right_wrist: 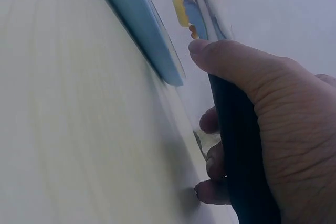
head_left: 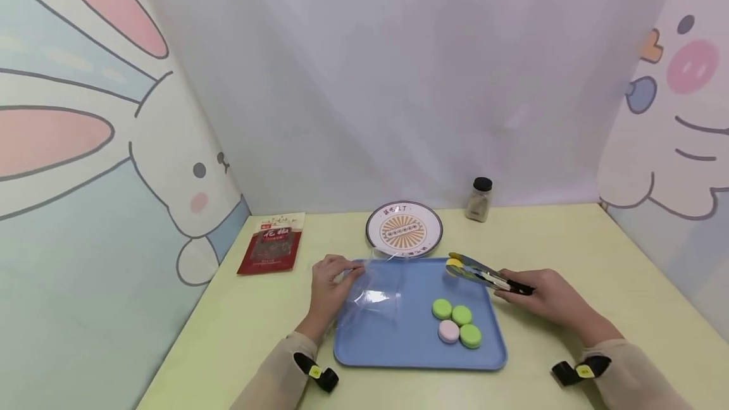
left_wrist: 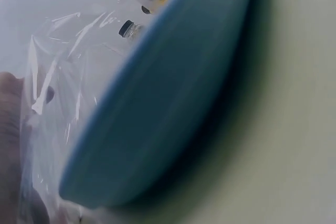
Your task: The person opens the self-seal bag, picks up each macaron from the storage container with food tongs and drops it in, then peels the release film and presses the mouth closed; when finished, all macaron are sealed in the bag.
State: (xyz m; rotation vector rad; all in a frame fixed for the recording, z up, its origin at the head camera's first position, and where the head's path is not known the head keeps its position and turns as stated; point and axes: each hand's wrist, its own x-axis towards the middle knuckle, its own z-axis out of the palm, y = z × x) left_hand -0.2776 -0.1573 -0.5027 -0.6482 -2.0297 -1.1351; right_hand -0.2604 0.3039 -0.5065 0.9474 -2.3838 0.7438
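My left hand pinches the top edge of a clear plastic bag, which hangs over the left part of a blue tray. In the left wrist view the crinkled bag shows beside the tray's wall. My right hand grips black-handled metal tongs past the tray's right edge. Between the tong tips is a yellow macaron, seen edge-on in the right wrist view. Several green macarons and one pale pink macaron lie on the tray's right half.
Behind the tray sits a round patterned plate. A black-lidded jar stands at the back right, near the white curtain. On the left lies a red and white spice packet. Printed cartoon walls flank the yellow table.
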